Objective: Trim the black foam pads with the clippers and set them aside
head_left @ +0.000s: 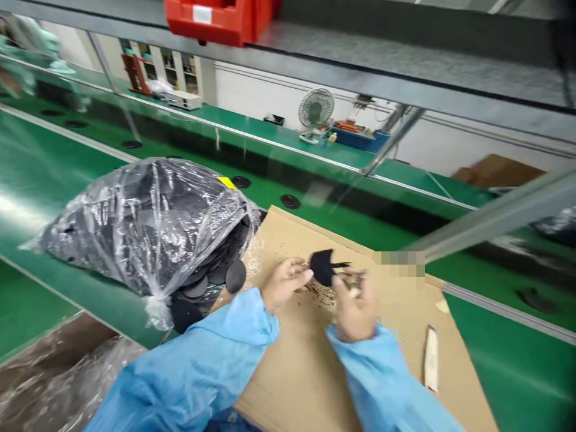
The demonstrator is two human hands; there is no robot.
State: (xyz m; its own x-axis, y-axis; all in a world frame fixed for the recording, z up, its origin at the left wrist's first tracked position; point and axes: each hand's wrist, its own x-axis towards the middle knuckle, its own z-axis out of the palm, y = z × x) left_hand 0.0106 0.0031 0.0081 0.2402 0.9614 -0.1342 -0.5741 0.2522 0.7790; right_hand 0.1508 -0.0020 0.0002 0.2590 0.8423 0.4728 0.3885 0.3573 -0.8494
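A flat black piece (321, 268) with a rounded lower edge is pinched at its left side by my left hand (285, 282). My right hand (357, 306) closes round a small yellowish thing (355, 290) at the right of the piece; blur hides its kind. A thin dark strip or tip sticks out between that hand and the black piece. Small dark crumbs (321, 294) lie beneath both hands on a cardboard sheet (306, 372). To the left, black discs (235, 276) spill from the mouth of a large clear plastic bag (148, 222).
A long pale tool (431, 359), perhaps a cutter, lies right on the cardboard. Black discs (290, 201) sit along the green conveyor beyond. A red bin (211, 21) is on the overhead shelf. A plastic-lined box (67, 372) stands lower left. A metal post (486, 216) slants at right.
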